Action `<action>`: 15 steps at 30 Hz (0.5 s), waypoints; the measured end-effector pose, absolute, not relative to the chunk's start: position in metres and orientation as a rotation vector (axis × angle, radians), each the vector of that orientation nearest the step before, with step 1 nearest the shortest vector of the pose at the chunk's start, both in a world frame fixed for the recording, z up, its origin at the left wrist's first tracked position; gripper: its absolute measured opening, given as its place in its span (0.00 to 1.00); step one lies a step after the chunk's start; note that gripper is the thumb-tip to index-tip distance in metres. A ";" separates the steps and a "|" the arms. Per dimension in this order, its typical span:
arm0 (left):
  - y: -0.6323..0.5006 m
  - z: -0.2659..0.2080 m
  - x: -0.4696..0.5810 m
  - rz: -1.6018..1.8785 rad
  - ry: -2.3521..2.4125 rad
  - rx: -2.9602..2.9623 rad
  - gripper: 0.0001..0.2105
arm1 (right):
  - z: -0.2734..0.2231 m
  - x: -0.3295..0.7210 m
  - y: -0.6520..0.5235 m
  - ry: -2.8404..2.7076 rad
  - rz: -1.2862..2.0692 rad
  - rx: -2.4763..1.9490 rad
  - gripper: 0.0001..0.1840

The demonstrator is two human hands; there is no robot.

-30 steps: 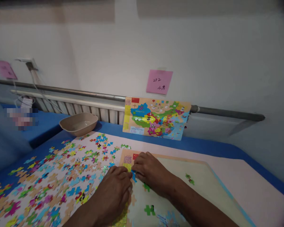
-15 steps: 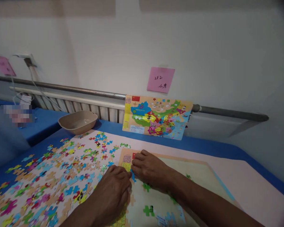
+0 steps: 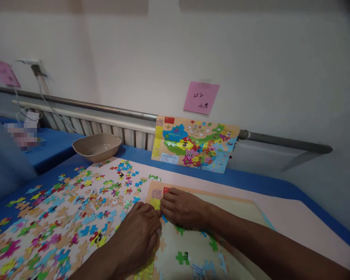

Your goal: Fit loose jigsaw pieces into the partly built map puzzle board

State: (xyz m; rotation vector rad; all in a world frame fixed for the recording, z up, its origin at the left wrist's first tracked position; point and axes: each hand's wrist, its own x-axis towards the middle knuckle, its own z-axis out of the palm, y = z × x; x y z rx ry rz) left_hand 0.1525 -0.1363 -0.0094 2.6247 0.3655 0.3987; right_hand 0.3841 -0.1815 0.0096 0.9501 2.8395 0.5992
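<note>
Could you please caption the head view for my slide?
Both hands, left hand and right hand, press on a puzzle board.

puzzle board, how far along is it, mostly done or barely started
Barely started. Done: only the upper left corner and left edge of the puzzle board are filled, plus a few lone green pieces inside it. In hand: the left hand and right hand meet over a blue piece near that corner. Left: most of the board is bare, and a big spread of loose pieces lies to the left. The reference picture leans behind.

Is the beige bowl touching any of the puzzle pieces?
Apart. In the head view, the beige bowl sits on the blue cloth, with a strip of cloth showing between it and the nearest loose puzzle pieces.
</note>
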 end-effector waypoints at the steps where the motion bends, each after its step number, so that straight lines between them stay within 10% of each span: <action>1: -0.136 -0.010 0.153 0.405 0.367 2.624 0.08 | 0.009 0.384 -0.182 2.844 0.615 0.952 0.10; 15: -0.139 -0.008 0.148 0.462 0.338 2.639 0.09 | 0.006 0.385 -0.185 2.851 0.625 0.991 0.08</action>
